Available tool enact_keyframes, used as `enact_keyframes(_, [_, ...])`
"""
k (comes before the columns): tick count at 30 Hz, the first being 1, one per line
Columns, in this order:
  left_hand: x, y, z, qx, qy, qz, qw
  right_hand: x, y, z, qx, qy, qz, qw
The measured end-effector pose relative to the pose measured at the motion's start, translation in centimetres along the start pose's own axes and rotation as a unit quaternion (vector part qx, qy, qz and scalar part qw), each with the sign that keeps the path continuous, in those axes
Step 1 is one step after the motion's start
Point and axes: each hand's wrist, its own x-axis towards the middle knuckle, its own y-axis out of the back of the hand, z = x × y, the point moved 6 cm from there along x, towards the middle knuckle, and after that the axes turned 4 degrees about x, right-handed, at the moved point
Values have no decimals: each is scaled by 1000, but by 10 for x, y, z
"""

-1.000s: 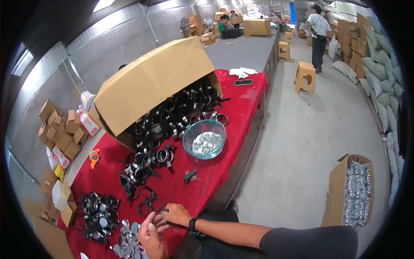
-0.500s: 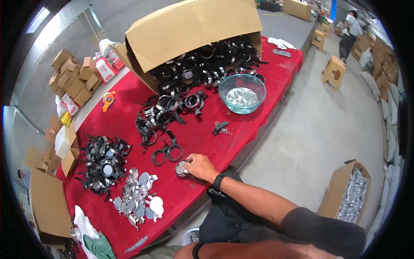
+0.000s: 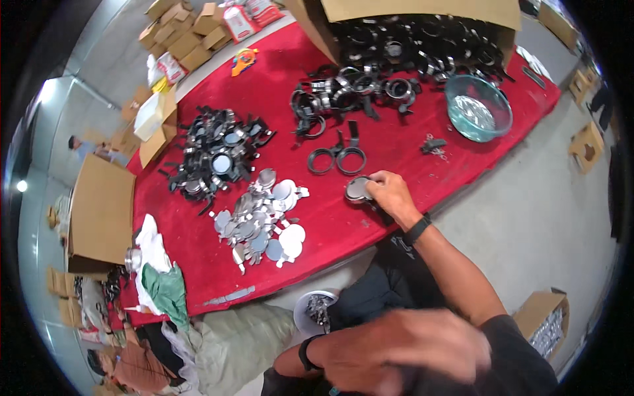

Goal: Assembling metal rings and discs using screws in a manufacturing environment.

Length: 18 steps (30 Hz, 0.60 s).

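Right hand (image 3: 388, 191) fingers stay clamped on the round clip (image 3: 357, 189); left hand (image 3: 403, 350), now raised and blurred, grip unclear.

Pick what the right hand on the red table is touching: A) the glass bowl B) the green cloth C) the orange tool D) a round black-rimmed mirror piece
D: the right hand rests its fingers on a round black-rimmed mirror piece, apart from the glass bowl.
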Motion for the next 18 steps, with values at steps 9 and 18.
enact_keyframes(9, [-78,140,-117,577,176,353,715,-4,-24,-8,52,-38,-24,998])
enact_keyframes(18, [-68,191,-151,606,171,303,716,2,-29,9,110,-37,-26,993])
